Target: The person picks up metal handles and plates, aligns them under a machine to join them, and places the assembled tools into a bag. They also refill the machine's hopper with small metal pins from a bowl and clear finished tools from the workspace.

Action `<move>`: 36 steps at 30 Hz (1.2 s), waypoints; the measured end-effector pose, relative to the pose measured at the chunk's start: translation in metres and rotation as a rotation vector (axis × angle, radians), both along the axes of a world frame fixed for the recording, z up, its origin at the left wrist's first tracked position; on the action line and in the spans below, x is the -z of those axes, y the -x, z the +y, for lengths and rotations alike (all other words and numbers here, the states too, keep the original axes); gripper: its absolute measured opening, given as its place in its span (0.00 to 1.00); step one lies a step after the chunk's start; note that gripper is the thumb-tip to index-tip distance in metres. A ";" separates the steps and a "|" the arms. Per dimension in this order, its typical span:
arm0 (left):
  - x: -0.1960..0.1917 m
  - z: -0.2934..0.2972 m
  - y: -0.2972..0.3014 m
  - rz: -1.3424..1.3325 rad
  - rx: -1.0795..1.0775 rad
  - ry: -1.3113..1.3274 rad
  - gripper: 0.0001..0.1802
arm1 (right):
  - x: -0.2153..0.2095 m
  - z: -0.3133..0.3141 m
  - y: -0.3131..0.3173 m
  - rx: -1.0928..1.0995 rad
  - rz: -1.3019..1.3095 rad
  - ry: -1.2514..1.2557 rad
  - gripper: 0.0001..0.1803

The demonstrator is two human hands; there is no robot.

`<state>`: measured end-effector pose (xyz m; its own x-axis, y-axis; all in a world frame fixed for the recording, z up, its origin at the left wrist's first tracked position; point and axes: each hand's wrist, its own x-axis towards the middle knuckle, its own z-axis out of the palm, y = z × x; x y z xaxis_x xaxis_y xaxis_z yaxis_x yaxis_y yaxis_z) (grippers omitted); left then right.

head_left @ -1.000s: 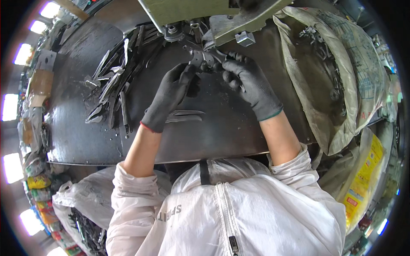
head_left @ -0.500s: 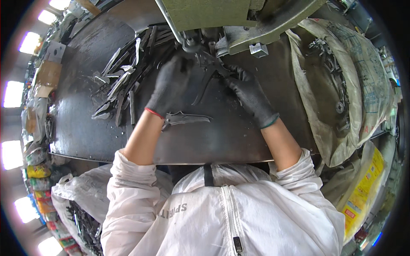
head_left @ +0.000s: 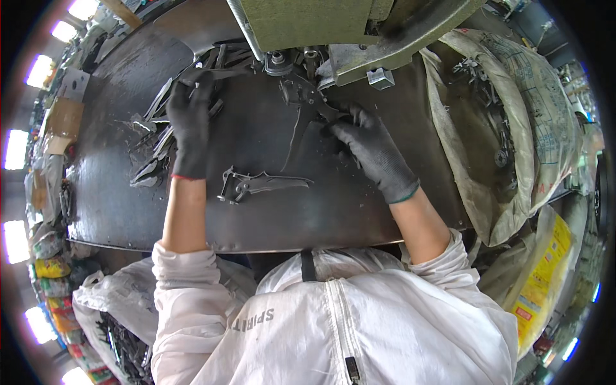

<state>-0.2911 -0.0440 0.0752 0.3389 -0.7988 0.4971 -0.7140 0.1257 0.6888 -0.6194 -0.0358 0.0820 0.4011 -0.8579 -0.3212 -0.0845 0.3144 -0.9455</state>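
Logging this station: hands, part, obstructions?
Right hand gripping dark plier-like piece. Left hand at metal parts pile, grip unclear. Similar piece loose on table. Machine close beyond held piece.

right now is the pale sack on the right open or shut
Open: the pale sack has its mouth spread wide, with metal parts visible inside.

Daylight pours in from the left, where 7 window panes [head_left: 18, 149] are blown out to white with purple fringes. It leaves a pale glare on the left of the desk [head_left: 359, 215] and brightens the white jacket [head_left: 398, 308]. Under the far machine [head_left: 308, 25] shadows deepen; detail there seems partly lost. The left hand [head_left: 191, 122] looks slightly blurred. Straight edges bow, and the rim falls to black.
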 end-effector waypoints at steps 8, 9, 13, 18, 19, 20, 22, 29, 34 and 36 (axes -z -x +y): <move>-0.024 0.053 0.053 1.065 0.149 -0.080 0.20 | 0.044 0.003 0.007 0.053 -0.089 -0.010 0.23; -0.033 0.061 0.065 0.948 0.130 -0.194 0.19 | 0.043 0.002 0.007 0.050 -0.141 0.017 0.23; -0.050 0.081 0.105 0.553 0.265 -0.489 0.18 | 0.037 0.005 0.006 0.057 -0.109 -0.045 0.24; -0.041 0.084 0.141 0.684 0.553 -0.456 0.17 | 0.036 0.017 -0.011 0.159 -0.317 -0.080 0.24; -0.035 0.081 0.141 0.706 0.502 -0.532 0.17 | 0.038 0.011 -0.002 0.006 -0.235 0.088 0.21; -0.026 0.080 0.139 0.725 0.443 -0.610 0.16 | 0.031 0.004 0.009 0.046 -0.171 0.281 0.20; 0.012 0.082 0.122 0.624 0.408 -0.514 0.16 | 0.032 -0.033 0.049 0.302 -0.001 0.599 0.23; 0.048 0.084 0.090 0.339 0.254 -0.510 0.16 | 0.128 -0.270 0.290 1.006 1.152 0.843 0.22; 0.044 0.078 0.092 0.539 0.235 -0.480 0.17 | 0.188 -0.267 0.322 0.452 -0.219 0.524 0.13; 0.032 0.080 0.090 0.790 0.207 -0.602 0.21 | 0.159 -0.219 0.257 0.473 -0.440 0.259 0.12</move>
